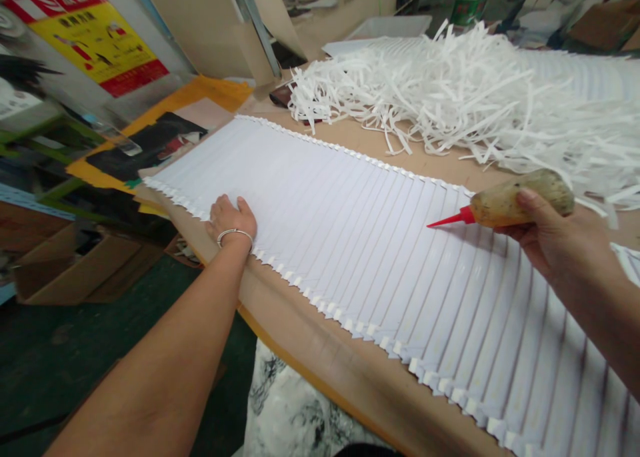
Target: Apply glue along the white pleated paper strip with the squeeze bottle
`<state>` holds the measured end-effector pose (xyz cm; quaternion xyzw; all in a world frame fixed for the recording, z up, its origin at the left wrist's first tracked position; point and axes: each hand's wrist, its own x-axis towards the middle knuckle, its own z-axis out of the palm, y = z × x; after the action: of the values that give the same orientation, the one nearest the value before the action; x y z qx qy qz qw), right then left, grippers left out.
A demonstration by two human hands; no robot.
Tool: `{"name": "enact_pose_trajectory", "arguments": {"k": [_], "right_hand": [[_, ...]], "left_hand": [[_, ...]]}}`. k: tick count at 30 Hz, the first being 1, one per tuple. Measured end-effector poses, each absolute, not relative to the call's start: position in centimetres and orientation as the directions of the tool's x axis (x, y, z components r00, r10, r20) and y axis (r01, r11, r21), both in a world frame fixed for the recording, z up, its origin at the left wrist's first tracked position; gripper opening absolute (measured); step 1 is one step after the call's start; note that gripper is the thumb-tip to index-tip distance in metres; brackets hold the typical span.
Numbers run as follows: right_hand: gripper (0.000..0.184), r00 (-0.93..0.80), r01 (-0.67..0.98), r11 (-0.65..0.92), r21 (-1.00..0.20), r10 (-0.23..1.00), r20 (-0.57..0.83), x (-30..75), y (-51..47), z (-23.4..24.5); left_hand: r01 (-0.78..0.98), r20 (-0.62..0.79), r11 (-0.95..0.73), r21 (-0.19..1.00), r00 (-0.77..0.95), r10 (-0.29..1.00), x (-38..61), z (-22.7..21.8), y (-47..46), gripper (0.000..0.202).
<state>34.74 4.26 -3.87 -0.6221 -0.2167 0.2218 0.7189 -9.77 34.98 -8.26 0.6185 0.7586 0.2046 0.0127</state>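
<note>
This is a small workshop for paper goods, run by hand. A long brown desk carries a fanned row of white paper sheets, overlapped edge on edge, and behind it a loose heap of white paper strips, the sort of offcut waste a trimming job leaves. A glue bottle with a red nozzle is in use over the sheets. Around the desk lie flat cardboard panels, open cardboard boxes on the dark floor, a safety poster in red and yellow on the wall, and a green-labelled can at the back. Everything is crowded and work-worn.
</note>
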Motion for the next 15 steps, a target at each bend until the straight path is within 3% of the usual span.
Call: {"name": "enact_pose_trajectory", "arguments": {"k": [8, 15], "right_hand": [[0.041, 0.823, -0.048, 0.150, -0.987, 0.567, 0.046, 29.2, 1.3, -3.0], [0.041, 0.846, -0.084, 0.016, -0.996, 0.529, -0.063, 26.7, -1.7, -3.9]], "left_hand": [[0.924, 0.217, 0.151, 0.351, -0.237, 0.947, -9.6, -8.2, 34.7, 0.054], [0.922, 0.210, 0.134, 0.362, -0.221, 0.952, -9.6, -8.3, 34.7, 0.055]]}}
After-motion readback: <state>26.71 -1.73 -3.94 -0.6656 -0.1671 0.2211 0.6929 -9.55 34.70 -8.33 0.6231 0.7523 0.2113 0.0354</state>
